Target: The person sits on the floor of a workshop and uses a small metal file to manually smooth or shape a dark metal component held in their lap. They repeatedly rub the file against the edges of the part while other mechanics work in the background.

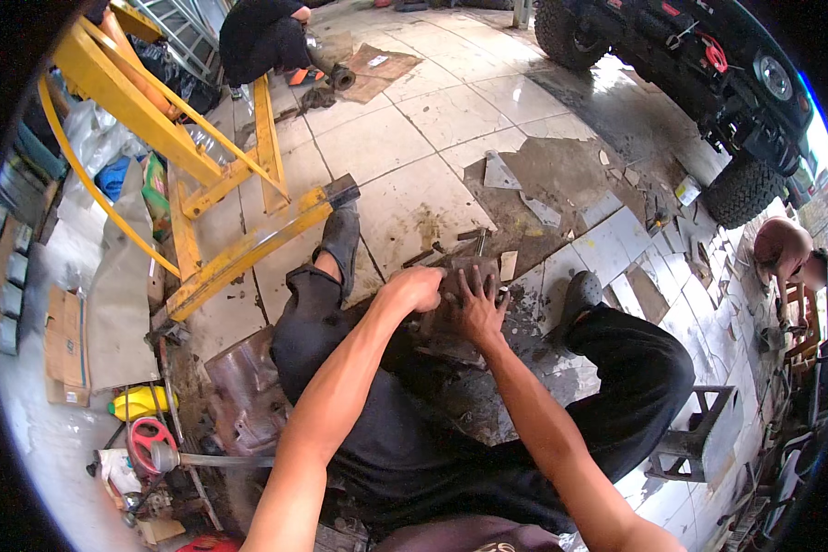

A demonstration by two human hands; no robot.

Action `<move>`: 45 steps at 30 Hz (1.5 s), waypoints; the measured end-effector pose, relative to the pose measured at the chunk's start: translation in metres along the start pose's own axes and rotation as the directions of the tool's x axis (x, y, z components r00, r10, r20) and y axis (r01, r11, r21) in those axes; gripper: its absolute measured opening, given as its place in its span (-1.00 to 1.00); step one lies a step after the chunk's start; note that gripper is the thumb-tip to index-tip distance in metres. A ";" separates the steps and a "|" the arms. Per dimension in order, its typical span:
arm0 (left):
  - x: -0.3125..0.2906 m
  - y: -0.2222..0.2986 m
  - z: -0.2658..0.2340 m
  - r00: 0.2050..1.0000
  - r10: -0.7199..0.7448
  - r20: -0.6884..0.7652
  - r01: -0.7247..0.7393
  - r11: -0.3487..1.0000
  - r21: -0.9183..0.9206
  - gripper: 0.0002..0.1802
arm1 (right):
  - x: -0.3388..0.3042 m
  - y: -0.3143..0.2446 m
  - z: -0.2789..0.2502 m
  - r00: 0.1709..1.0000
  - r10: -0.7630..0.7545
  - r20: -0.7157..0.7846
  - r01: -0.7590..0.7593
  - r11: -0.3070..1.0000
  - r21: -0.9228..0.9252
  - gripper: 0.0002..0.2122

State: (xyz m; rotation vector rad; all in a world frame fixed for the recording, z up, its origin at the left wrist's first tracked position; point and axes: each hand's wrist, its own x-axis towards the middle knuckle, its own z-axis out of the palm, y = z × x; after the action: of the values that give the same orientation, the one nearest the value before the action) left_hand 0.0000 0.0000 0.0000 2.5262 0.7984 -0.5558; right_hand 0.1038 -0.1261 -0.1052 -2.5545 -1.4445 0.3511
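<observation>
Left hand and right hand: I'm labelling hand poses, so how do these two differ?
The left hand is curled like a fist, while the right hand is open with spread fingers. The left hand shows mainly its thumb side; the right hand shows its back. Both are bare and close together by a dark metal part.

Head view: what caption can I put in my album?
Left hand curled, right hand spread over a grimy part, near broken tiles.
</observation>
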 end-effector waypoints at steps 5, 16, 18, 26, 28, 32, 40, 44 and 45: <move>-0.004 0.012 -0.003 0.997 -0.063 0.051 0.062 0.998 0.024 -0.60 | -0.008 0.010 -0.023 0.997 0.008 0.079 -0.008 1.000 -0.006 -0.39; -0.004 0.004 -0.002 1.000 -0.010 0.019 0.010 1.000 0.025 -0.61 | 0.001 -0.007 -0.016 0.994 -0.003 0.109 0.007 0.999 -0.038 -0.35; 0.000 -0.001 0.003 0.999 -0.027 0.038 0.026 0.999 0.035 -0.62 | -0.001 -0.003 -0.014 0.993 -0.022 0.119 0.027 0.999 -0.041 -0.34; 0.022 -0.008 0.023 0.997 0.007 0.070 -0.008 1.000 0.003 -0.48 | -0.008 0.008 -0.006 0.998 -0.054 0.033 0.055 0.998 -0.040 -0.41; 0.022 -0.012 0.027 0.999 0.021 0.050 -0.022 0.999 0.030 -0.48 | 0.004 0.002 -0.015 0.998 -0.023 0.065 0.025 0.999 -0.031 -0.43; 0.014 -0.016 0.026 0.999 -0.022 0.034 0.020 0.998 0.054 -0.62 | -0.001 -0.001 -0.010 0.995 -0.009 0.101 0.013 0.999 -0.039 -0.42; -0.004 0.008 -0.001 0.975 -0.058 -0.213 0.043 0.996 -0.075 -0.64 | -0.001 -0.002 -0.008 0.999 0.003 0.049 -0.003 1.000 -0.008 -0.43; -0.003 0.002 0.001 0.959 -0.103 -0.266 0.074 0.990 -0.118 -0.55 | 0.006 0.002 -0.006 0.998 -0.022 0.055 0.025 0.999 -0.049 -0.44; -0.004 -0.003 0.002 0.950 -0.105 -0.295 0.076 0.991 -0.106 -0.53 | 0.003 0.001 -0.006 0.997 -0.025 0.074 0.029 0.998 -0.054 -0.44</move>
State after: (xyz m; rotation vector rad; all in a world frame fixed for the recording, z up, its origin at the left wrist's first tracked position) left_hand -0.0048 -0.0005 -0.0004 2.5288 1.0275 -0.1557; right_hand 0.1082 -0.1242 -0.1002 -2.5873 -1.5337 0.4109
